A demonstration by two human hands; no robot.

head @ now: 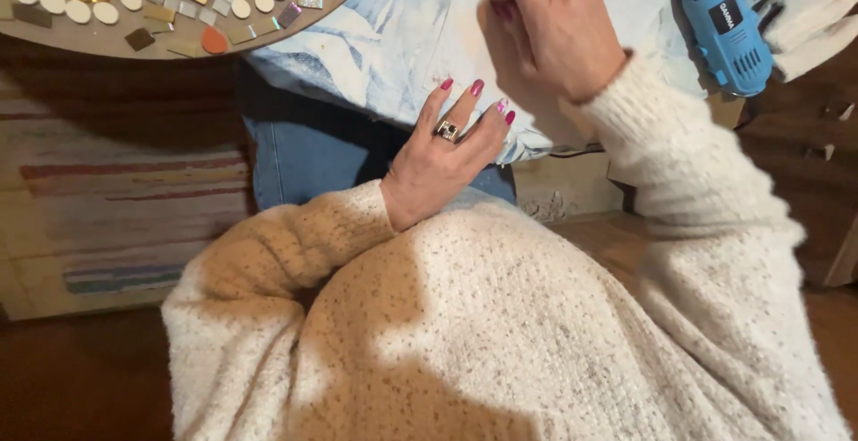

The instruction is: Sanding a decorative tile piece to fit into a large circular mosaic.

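The pale blue-and-white leaf-patterned panel (393, 39) lies across the lap, over blue jeans (313, 151). The round mosaic tabletop with small mirror and gold tiles (161, 34) sits left of the panel. The blue handheld rotary tool (726, 30) lies right of it. The right hand (550, 34), fingers curled, presses on the panel. The left hand (442, 151), fingers spread, supports the panel's lower edge.
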